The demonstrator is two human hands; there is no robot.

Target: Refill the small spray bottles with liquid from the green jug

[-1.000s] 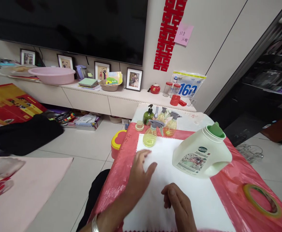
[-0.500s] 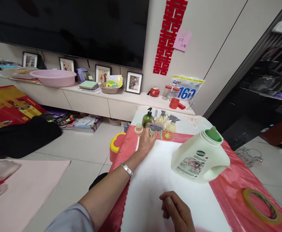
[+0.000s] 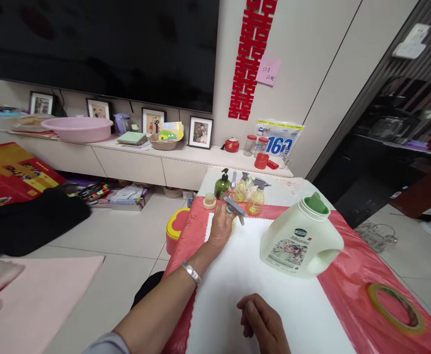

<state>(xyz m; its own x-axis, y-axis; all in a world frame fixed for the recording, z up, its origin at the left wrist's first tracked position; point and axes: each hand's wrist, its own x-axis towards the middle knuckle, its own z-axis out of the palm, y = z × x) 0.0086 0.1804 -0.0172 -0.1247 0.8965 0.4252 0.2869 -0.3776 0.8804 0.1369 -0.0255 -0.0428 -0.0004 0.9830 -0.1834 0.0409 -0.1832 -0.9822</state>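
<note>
My left hand is wrapped round a small spray bottle with a grey trigger head, tilted near the far edge of a white mat. Most of that bottle's body is hidden by my fingers. Just behind it stand a green pump bottle and several clear spray bottles, one of them a yellowish spray bottle. A pale cap sits to the left. Over the near part of the mat, my right hand hovers with its fingers curled; what they hold, if anything, is hidden. To its right rests an uncapped pale green detergent jug.
A roll of tape lies on the red table cover at right. Beyond the table runs a low cabinet with a pink basin and picture frames. A yellow and red stool stands by the table's left side.
The spray bottle in my left hand has come slightly nearer, and its trigger head has tilted. My right hand stays curled over the mat. The view has shifted a little.
</note>
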